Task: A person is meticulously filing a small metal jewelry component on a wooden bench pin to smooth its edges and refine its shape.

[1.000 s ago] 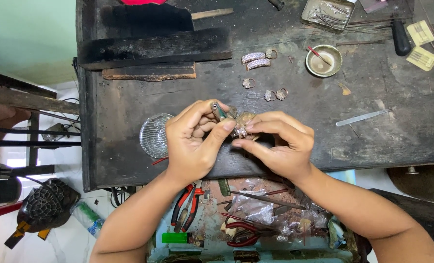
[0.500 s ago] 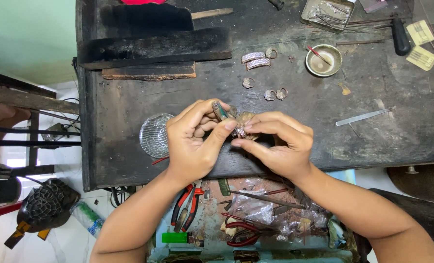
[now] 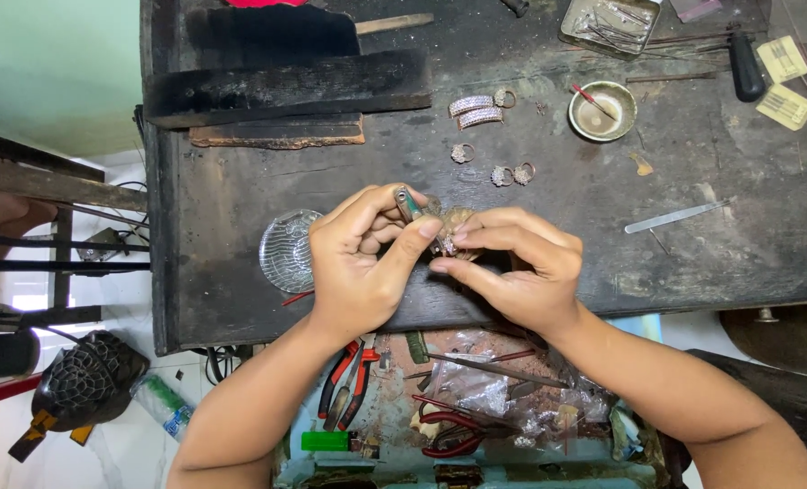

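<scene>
Both hands (image 3: 449,263) together, pinching small sparkly piece (image 3: 447,243) — mostly hidden | tool tip (image 3: 407,203) — shaft covered

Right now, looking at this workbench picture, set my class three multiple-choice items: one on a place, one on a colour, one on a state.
1. Where is the clear glass dish?
A. By the left hand
B. At the far right edge
C. In the drawer

2. What colour are the plier handles in the drawer below?
A. Blue
B. Red
C. White

3. How do the left hand and right hand stand?
A. Flat on the bench
B. Apart, empty
C. Pinching a small jewelled piece together

Answers: 1 A, it lies beside that hand; 2 B, the grips are red; 3 C, fingertips meet on it.
</scene>
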